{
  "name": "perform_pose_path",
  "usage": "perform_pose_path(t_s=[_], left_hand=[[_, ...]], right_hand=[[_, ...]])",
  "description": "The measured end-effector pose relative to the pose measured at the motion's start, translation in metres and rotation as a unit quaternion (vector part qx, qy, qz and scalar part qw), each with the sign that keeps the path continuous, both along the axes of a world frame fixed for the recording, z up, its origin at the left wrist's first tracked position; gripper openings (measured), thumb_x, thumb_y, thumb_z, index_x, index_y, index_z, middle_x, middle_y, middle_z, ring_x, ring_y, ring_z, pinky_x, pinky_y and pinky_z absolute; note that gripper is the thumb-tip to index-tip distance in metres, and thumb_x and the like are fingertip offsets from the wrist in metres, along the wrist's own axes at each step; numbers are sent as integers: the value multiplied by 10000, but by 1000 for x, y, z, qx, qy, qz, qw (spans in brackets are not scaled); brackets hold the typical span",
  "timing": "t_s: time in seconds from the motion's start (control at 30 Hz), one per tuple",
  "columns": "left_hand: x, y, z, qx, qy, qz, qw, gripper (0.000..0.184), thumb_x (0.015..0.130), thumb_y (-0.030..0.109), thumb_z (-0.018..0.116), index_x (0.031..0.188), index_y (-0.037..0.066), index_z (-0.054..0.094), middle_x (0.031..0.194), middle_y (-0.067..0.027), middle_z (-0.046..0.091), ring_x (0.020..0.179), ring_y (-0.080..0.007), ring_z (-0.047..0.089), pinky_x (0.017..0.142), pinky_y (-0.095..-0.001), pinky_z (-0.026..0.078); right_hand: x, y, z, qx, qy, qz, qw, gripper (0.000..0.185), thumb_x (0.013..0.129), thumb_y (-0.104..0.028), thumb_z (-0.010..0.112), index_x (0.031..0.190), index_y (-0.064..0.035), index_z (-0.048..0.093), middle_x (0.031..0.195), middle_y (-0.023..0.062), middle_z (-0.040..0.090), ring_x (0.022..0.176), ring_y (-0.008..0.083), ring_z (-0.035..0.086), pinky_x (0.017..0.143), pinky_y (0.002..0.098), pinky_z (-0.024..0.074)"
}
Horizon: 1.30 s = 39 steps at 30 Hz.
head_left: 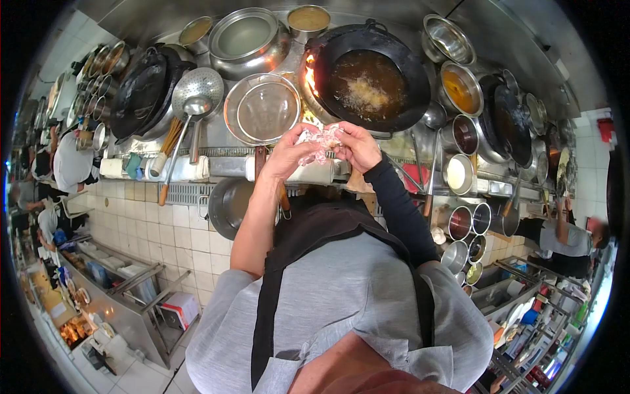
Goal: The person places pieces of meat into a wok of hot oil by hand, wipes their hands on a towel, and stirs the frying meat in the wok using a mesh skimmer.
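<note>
Between my two hands is a pinkish-white piece of raw meat (318, 144) with a pale coating. My left hand (289, 155) is closed on its left side, and my right hand (359, 148) pinches its right side. Just beyond them, a large black wok (417, 85) holds dark oil, with pale golden food (366, 93) bubbling in the middle. Orange flames (311, 73) rise at the wok's left rim. A round wire-mesh strainer (262, 111) lies left of my hands, close to my left wrist.
A perforated skimmer (195, 92) and a ladle (197, 106) lie at the left. Behind the strainer stands a big metal pot (246, 39). Sauce containers (461, 88) and another wok (512, 125) are at the right. Other people (571, 236) stand at both sides.
</note>
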<state>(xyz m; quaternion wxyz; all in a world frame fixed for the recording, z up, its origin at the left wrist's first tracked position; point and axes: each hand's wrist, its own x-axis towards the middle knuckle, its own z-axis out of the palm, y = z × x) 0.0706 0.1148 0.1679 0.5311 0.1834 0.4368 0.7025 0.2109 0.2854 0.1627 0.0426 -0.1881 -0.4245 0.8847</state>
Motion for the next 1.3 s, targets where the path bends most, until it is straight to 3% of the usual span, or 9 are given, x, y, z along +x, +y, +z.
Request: perform_pose_path(t_s=[0.07,0.17,0.37,0.57,0.7,0.9,1.1,1.2,1.3], left_hand=[[-4,0,0,-4,15,1,1000,305,887,-26,676,1162,51,569,1037,-82,685,856,-116,656,653,-251,519],[-3,1,-2,0,-6,7,1000,302,900,1,687,1172,55,569,1040,-92,691,815,-112,658,606,-245,505],[1,6,8,-61,72,-53,994,258,918,71,697,1145,46,577,984,-127,713,783,-111,675,557,-254,493],[-3,4,0,9,-90,11,996,267,946,91,622,1195,26,550,1029,-196,714,849,-204,719,623,-297,571],[-5,5,2,12,-114,19,993,248,957,103,571,1188,14,555,1021,-200,701,873,-249,721,666,-326,598],[-6,6,-3,28,-139,22,990,228,964,112,562,1169,14,556,1008,-179,695,887,-248,724,643,-324,593],[-6,6,-16,5,-144,56,988,221,959,126,589,1154,27,562,1008,-139,689,871,-224,726,581,-282,554],[-7,3,-21,1,-157,73,985,237,955,126,595,1168,25,569,1024,-127,688,880,-216,723,611,-285,554],[-14,-3,-30,1,-164,72,984,250,961,129,578,1185,17,577,1055,-135,694,911,-209,711,704,-308,583]], right_hand=[[-1,1,3,-43,-2,-5,999,186,1035,-135,549,1178,-29,599,940,42,649,709,97,601,581,243,495],[-3,2,2,145,-36,16,989,188,1018,-133,577,1173,-27,596,946,44,651,739,108,625,619,247,513],[-5,0,7,312,-26,-16,950,189,983,-42,572,1166,-5,601,951,55,651,748,118,638,655,243,513],[1,15,8,-56,49,-59,995,190,1000,-22,565,1174,36,612,932,44,600,750,109,520,632,227,442],[7,13,31,-132,10,-74,988,162,1006,-17,552,1146,48,602,944,70,591,776,92,484,581,218,387],[9,17,11,13,-22,-11,1000,101,1005,-23,540,1098,7,562,840,35,549,648,75,474,508,202,353],[0,3,-18,95,-72,-90,989,152,1025,-81,541,1153,-2,558,877,34,564,650,78,478,496,219,360],[3,7,-16,41,-54,-81,994,215,1046,-162,543,1191,-3,562,949,38,566,701,80,487,507,215,360],[3,15,7,-145,-31,-71,986,268,1063,-226,527,1212,-8,567,973,28,543,723,73,472,507,209,342]])
